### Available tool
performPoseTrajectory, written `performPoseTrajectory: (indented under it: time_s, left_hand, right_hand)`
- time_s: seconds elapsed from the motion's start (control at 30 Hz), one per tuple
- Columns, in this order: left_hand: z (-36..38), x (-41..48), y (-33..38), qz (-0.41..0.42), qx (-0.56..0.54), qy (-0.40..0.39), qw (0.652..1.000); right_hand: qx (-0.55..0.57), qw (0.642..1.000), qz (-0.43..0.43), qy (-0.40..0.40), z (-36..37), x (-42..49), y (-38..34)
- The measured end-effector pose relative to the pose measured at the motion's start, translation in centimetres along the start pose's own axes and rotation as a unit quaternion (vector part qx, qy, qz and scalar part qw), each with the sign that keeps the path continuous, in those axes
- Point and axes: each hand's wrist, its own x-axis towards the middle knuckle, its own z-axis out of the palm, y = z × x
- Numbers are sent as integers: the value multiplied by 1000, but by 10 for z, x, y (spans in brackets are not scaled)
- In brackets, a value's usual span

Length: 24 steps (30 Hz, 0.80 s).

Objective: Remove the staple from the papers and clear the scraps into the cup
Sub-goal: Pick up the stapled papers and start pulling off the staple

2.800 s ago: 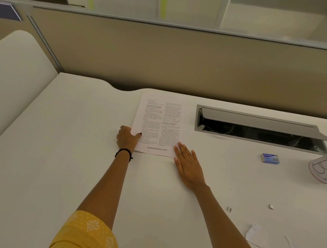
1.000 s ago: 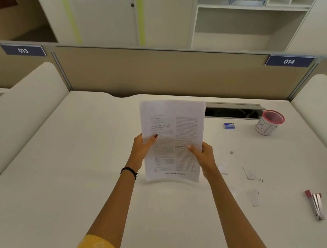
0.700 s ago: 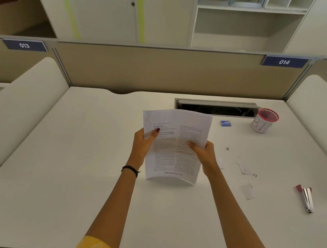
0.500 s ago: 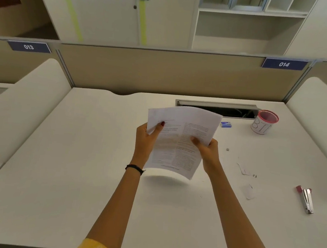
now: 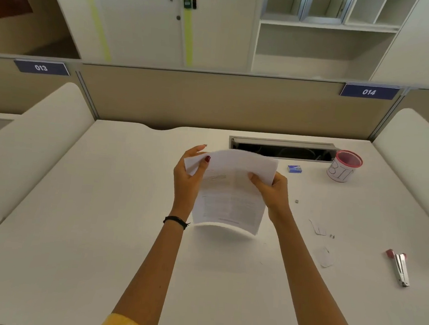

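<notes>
I hold the printed papers (image 5: 230,197) in the air above the white desk (image 5: 100,230), their top edge curling towards me. My left hand (image 5: 187,178) pinches the upper left corner with the thumb on top. My right hand (image 5: 273,190) grips the upper right edge. I cannot make out the staple. The cup (image 5: 344,166), white with a red rim and "BIN" written on it, stands at the back right. White paper scraps (image 5: 318,228) (image 5: 326,257) and small metal bits (image 5: 296,201) (image 5: 333,236) lie on the desk to the right.
A red and silver stapler (image 5: 399,266) lies near the right edge. A small blue staple box (image 5: 294,169) sits left of the cup. An open cable tray (image 5: 282,149) is cut into the desk's back. Beige partitions (image 5: 213,100) close off the far side.
The papers have been lifted off the desk and held upright. In the last half second their top has bent over further towards me, and both hands have shifted towards the upper corners.
</notes>
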Motion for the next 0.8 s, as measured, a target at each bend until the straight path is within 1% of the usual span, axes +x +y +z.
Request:
performPoseTrajectory:
  time_s: [0.13, 0.2, 0.33, 0.43, 0.57, 0.67, 0.8]
  left_hand:
    - [-6, -7, -23, -65, 43, -26, 997]
    - [-7, -11, -31, -76, 53, -36, 995]
    - [-2, -7, -21, -49, 52, -19, 997]
    - [3, -5, -15, -21, 64, -10, 998]
    - [3, -4, -23, 15, 124, -24, 992]
    - [1, -1, -36, 42, 176, -49, 982]
    - [3, -1, -43, 56, 207, -61, 975]
  right_hand:
    - [-17, 999, 26, -10, 0, 1, 9]
    - [-20, 1000, 21, -6, 1, 3, 10]
    - [-15, 999, -8, 36, 8, 11, 6]
    - [-14, 998, -11, 66, 8, 15, 12]
    - [-34, 996, -19, 83, 5, 17, 25]
    - [-44, 995, -31, 87, 5, 19, 30]
    - [-39, 995, -28, 91, 5, 23, 33]
